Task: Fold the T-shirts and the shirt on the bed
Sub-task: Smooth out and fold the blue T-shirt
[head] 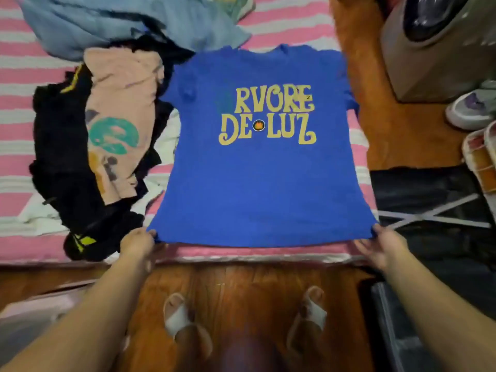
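Note:
A blue T-shirt [257, 183] with yellow lettering lies spread flat, front up, on the pink-and-white striped bed [290, 20]. Its hem reaches the bed's near edge. My left hand [138, 244] pinches the hem's left corner. My right hand [381, 247] pinches the hem's right corner. To the left of the blue shirt lies a heap: a peach T-shirt [120, 108] with a teal print on top of black garments [61, 157]. A light blue shirt [112, 22] is crumpled at the far side of the bed.
Wooden floor [241, 291] runs under the bed's near edge, where my feet in white sandals [177, 315] stand. A grey appliance [440, 44], a shoe [469, 111] and a black bag [429, 200] crowd the right side.

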`<act>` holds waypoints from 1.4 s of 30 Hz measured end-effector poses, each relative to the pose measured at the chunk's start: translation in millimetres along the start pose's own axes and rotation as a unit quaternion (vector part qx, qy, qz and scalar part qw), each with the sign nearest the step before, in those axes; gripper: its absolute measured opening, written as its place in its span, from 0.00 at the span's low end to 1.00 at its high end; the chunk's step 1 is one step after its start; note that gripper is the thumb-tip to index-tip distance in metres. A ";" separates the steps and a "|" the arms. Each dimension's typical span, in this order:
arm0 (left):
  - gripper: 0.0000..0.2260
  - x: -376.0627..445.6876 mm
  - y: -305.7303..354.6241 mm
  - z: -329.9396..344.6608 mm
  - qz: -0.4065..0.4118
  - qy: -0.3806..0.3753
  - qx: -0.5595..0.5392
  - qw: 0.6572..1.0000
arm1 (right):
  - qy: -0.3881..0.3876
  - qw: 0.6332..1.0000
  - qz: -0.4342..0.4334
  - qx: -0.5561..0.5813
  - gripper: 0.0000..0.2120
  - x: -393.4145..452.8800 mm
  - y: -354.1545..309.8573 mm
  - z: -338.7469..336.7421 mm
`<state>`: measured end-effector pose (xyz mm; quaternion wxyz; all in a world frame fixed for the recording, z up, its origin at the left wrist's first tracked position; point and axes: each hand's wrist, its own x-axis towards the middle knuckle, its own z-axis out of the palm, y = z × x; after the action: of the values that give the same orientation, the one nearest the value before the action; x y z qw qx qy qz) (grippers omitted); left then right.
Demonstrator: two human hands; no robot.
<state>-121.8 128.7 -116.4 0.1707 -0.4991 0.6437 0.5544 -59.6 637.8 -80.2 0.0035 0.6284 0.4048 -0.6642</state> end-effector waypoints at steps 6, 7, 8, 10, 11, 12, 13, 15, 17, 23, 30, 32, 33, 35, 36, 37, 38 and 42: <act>0.07 38.8 -55.7 4.4 -0.002 0.019 0.032 0.999 | 0.054 0.996 0.003 -0.069 0.09 49.1 48.0 -2.0; 0.06 35.1 -56.5 2.8 0.005 0.027 0.044 0.999 | 0.078 0.993 -0.011 -0.089 0.12 44.8 46.7 -4.1; 0.05 35.5 -56.5 -1.1 0.023 0.044 0.076 0.996 | 0.108 0.988 -0.024 -0.108 0.13 35.7 42.6 -5.7; 0.09 36.5 -52.7 -10.4 0.047 0.085 0.158 0.983 | 0.155 0.976 -0.055 -0.145 0.14 18.4 32.8 -9.8; 0.10 28.1 -45.6 -12.4 0.053 0.094 0.194 0.975 | 0.166 0.970 -0.066 -0.166 0.12 13.2 29.0 -12.6; 0.10 20.5 -40.2 -13.1 0.066 0.097 0.229 0.966 | 0.164 0.965 -0.074 -0.190 0.10 4.8 25.2 -13.2; 0.09 10.4 -33.0 -12.1 0.082 0.097 0.257 0.958 | 0.169 0.959 -0.075 -0.213 0.09 2.9 23.6 -13.0; 0.07 5.5 -27.6 -9.9 0.098 0.086 0.304 0.944 | 0.175 0.954 -0.052 -0.238 0.08 5.8 22.3 -9.8; 0.07 14.8 -30.1 -7.9 0.101 0.073 0.349 0.929 | 0.179 0.943 -0.022 -0.279 0.07 10.2 24.4 0.4; 0.16 37.1 -12.7 -3.6 0.032 -0.049 0.503 0.862 | 0.202 0.848 -0.031 -0.489 0.18 23.9 4.6 23.6; 0.04 -13.7 136.6 121.8 0.266 -0.159 0.552 0.774 | 0.106 0.815 -0.183 -0.540 0.09 11.2 -118.5 87.7; 0.03 -22.1 165.1 185.4 0.312 -0.176 0.526 0.771 | 0.073 0.806 -0.226 -0.542 0.12 34.4 -162.4 114.9; 0.04 -22.0 173.1 217.3 0.329 -0.184 0.515 0.770 | 0.058 0.805 -0.244 -0.537 0.12 49.9 -182.5 130.2; 0.13 -19.3 180.8 279.4 0.354 -0.192 0.513 0.758 | 0.036 0.798 -0.277 -0.534 0.10 85.1 -218.0 164.6; 0.17 -16.2 182.3 308.9 0.373 -0.191 0.521 0.744 | 0.025 0.795 -0.293 -0.530 0.09 104.5 -232.1 178.6; 0.21 -12.5 184.6 335.4 0.395 -0.180 0.533 0.726 | 0.010 0.799 -0.306 -0.518 0.08 120.8 -244.3 191.1; 0.23 -6.2 187.4 358.5 0.423 -0.153 0.549 0.704 | -0.007 0.803 -0.312 -0.508 0.06 136.6 -253.8 202.0; 0.29 15.5 216.4 436.7 0.453 -0.052 0.588 0.668 | -0.084 0.833 -0.315 -0.447 0.10 199.3 -283.3 237.2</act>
<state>-454.3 483.4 -153.6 0.1892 0.0871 0.9734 0.0953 -444.3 800.2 -123.9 0.1085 0.3385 0.8319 -0.4262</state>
